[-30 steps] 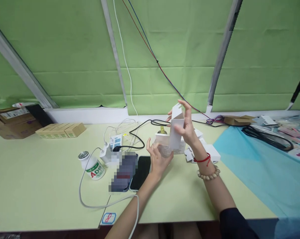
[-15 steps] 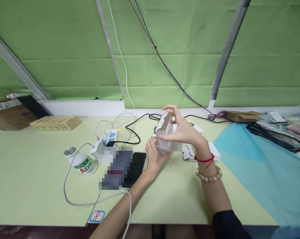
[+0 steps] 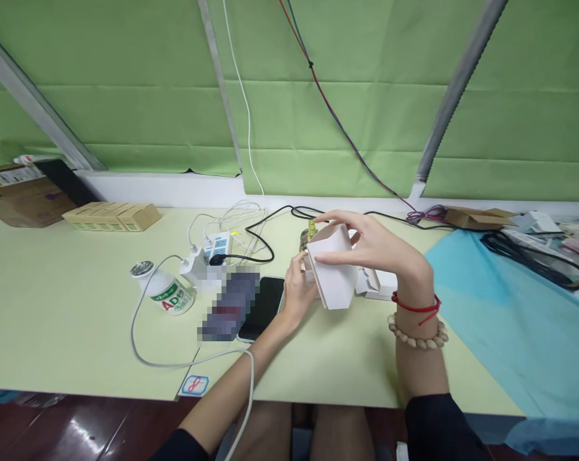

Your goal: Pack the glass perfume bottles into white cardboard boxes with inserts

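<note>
My right hand [image 3: 366, 243] grips a white cardboard box [image 3: 336, 275] between thumb and fingers, holding it tilted above the table. A bead bracelet and a red string circle that wrist. At the box's left side, my left hand [image 3: 297, 291] has its fingers curled around a pale part of it; the box partly hides those fingertips. Behind the hands stands a partly covered item with a gold-coloured top [image 3: 311, 228]. Another white box [image 3: 380, 283], with flaps showing, lies on the table just right of the held one.
Left of my hands lie a black phone [image 3: 264, 307], a blurred flat item [image 3: 229, 304] and a white bottle [image 3: 167, 291]. A power strip [image 3: 218, 246] with cables sits behind. Small tan boxes [image 3: 111, 216] line the back left; blue sheeting [image 3: 481, 301] covers the right.
The white box has turned and tipped in my right hand, showing a broad plain side and hanging lower. My left hand stays at its left. The camera view has shifted slightly.
</note>
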A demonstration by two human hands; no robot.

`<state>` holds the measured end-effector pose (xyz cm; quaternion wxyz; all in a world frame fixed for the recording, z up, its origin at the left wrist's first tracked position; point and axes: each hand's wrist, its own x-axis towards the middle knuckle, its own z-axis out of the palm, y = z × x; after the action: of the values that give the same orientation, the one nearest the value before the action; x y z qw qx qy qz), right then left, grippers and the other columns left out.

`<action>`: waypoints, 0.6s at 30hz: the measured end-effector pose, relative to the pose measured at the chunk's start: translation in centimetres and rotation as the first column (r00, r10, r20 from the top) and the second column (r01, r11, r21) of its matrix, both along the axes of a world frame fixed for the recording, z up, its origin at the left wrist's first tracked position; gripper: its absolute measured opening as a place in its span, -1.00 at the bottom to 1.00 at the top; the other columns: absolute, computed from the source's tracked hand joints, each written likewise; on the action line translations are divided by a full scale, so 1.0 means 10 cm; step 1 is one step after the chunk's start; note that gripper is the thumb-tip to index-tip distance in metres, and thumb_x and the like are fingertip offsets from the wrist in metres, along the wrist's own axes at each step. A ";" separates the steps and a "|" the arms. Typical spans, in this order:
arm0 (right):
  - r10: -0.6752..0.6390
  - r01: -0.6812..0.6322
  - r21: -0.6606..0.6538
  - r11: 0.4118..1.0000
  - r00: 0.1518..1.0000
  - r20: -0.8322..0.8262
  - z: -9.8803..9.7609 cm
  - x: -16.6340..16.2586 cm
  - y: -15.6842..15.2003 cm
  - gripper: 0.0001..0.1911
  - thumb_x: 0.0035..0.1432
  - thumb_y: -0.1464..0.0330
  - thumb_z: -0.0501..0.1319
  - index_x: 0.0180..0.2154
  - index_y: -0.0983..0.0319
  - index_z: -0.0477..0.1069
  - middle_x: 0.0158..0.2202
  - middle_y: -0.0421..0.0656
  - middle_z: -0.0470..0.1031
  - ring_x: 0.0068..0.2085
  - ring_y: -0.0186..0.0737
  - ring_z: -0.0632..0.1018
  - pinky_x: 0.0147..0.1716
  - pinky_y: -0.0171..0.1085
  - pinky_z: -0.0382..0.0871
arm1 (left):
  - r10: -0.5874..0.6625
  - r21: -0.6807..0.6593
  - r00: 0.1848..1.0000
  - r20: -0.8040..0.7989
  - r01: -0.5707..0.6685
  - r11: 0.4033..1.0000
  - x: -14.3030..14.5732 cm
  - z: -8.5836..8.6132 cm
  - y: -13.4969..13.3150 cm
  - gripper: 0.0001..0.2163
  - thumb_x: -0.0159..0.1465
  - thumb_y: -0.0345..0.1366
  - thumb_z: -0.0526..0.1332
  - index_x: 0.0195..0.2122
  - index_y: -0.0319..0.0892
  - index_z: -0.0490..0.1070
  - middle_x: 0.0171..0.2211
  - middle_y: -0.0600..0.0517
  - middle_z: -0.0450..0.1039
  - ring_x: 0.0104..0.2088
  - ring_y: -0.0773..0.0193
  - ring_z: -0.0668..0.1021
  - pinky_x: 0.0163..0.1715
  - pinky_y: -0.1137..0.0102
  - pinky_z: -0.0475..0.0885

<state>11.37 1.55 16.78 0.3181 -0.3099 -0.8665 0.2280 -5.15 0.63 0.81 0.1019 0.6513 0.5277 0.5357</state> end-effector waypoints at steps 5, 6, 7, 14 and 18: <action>-0.049 0.048 0.023 0.999 0.997 0.058 0.04 0.02 -0.05 -0.60 0.00 0.04 0.28 -0.19 0.15 0.48 -0.15 -0.13 0.46 -0.14 -0.13 0.46 -0.29 -0.26 0.35 | -0.037 -0.024 0.998 0.059 0.039 0.999 0.05 -0.02 -0.03 -0.50 0.09 -0.37 0.27 0.03 -0.17 0.10 -0.11 -0.10 0.35 -0.31 0.15 0.50 -0.32 0.32 0.45; -0.053 0.052 0.027 0.998 0.997 0.050 0.04 0.03 -0.05 -0.58 -0.01 0.04 0.28 -0.17 0.15 0.48 -0.14 -0.13 0.46 -0.14 -0.13 0.46 -0.27 -0.24 0.36 | -0.054 -0.041 0.996 0.068 0.057 0.998 0.06 -0.03 -0.04 -0.48 0.09 -0.37 0.29 0.04 -0.17 0.09 -0.11 -0.10 0.35 -0.34 0.17 0.50 -0.35 0.34 0.44; -0.052 0.051 0.027 0.998 0.998 0.039 0.03 0.04 -0.04 -0.55 -0.02 0.05 0.30 -0.14 0.15 0.47 -0.12 -0.13 0.44 -0.13 -0.12 0.45 -0.25 -0.23 0.37 | -0.059 -0.056 0.995 0.075 0.063 0.996 0.07 -0.03 -0.05 -0.46 0.08 -0.37 0.30 0.05 -0.16 0.08 -0.11 -0.09 0.35 -0.35 0.19 0.50 -0.37 0.35 0.44; -0.039 0.039 -0.017 0.999 0.999 -0.031 -0.07 0.02 0.08 -0.45 -0.12 0.09 0.38 -0.07 0.15 0.43 -0.08 -0.07 0.31 -0.14 -0.16 0.44 -0.17 -0.17 0.41 | 0.068 -0.025 0.997 0.027 -0.067 0.997 0.10 -0.07 -0.04 -0.34 0.01 -0.25 0.42 0.09 -0.11 0.12 0.02 -0.11 0.23 -0.10 0.10 0.48 -0.24 0.36 0.46; -0.080 0.078 -0.038 0.996 0.996 -0.049 -0.10 0.01 0.14 -0.51 -0.11 0.10 0.37 -0.14 0.19 0.43 -0.09 -0.08 0.28 -0.15 -0.17 0.43 -0.16 -0.17 0.41 | 0.046 -0.009 0.997 0.062 -0.046 0.999 0.09 -0.11 -0.01 -0.34 0.04 -0.21 0.40 0.09 -0.14 0.08 0.00 -0.12 0.24 -0.06 0.12 0.45 -0.19 0.36 0.44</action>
<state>11.42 2.92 15.75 0.3432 -0.3436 -0.8409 0.2388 -4.24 0.54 -0.24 0.1085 0.6216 0.5411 0.5559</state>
